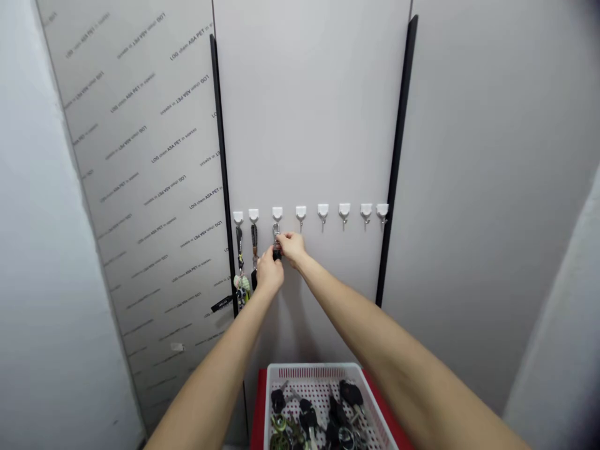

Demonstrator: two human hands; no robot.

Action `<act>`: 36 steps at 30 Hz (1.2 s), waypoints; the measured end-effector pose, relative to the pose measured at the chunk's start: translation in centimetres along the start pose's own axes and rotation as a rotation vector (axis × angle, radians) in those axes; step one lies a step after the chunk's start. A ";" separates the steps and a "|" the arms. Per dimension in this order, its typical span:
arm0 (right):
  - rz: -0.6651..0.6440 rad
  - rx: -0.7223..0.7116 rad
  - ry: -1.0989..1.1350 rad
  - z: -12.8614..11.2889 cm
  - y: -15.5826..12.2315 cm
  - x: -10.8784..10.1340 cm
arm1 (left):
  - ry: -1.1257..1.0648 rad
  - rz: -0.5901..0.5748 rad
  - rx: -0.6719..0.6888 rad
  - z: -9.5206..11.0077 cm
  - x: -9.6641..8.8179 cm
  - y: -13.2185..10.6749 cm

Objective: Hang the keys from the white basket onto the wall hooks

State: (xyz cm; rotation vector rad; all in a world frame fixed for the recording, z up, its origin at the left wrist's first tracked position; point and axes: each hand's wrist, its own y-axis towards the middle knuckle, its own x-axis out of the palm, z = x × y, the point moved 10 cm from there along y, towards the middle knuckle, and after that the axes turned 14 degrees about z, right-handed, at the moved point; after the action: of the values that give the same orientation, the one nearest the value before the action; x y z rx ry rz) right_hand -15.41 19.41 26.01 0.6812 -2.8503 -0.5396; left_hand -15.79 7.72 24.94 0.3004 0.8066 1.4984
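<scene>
A row of several white hooks runs across the grey panel; the third hook (277, 214) from the left carries a metal clip of a key set (277, 240). My left hand (269, 272) and my right hand (292, 247) are both closed on that key set just below the hook, fingers pinched around its dark fob. The first hook (238, 217) and second hook (254, 215) hold key sets (240, 265) on dark straps. The hooks to the right, such as the fourth hook (300, 213), are bare.
A white perforated basket (370, 390) with several keys and fobs sits below on a red surface (259, 412). Black vertical strips (398, 156) edge the panel. A film-covered panel (140, 162) stands at the left, plain walls at both sides.
</scene>
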 end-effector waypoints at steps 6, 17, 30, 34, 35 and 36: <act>0.028 -0.215 -0.272 -0.4 -1.3 -2.3 | -0.023 -0.001 -0.046 -2.3 0.2 -2.3; -0.535 -0.187 -0.601 16.0 -15.7 -11.5 | 0.071 -0.493 -0.070 -11.0 5.2 -19.9; -0.920 -0.325 -0.777 19.5 -19.9 -14.6 | 0.288 -0.772 0.064 -11.9 7.6 -25.2; -0.947 -0.331 -0.768 19.4 -20.2 -14.5 | 0.284 -0.750 0.053 -12.0 7.5 -24.9; -0.906 -0.324 -0.767 19.3 -19.8 -14.5 | 0.271 -0.738 0.058 -11.9 7.5 -24.9; -0.851 -0.303 -0.758 19.2 -19.2 -14.6 | 0.256 -0.726 0.061 -11.8 7.4 -24.8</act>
State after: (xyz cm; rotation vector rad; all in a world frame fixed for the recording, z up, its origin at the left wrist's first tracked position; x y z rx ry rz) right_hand 0.73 16.06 -0.02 1.9743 -2.8027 -1.5920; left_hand -5.25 8.87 -1.45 -0.1431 1.0269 0.8340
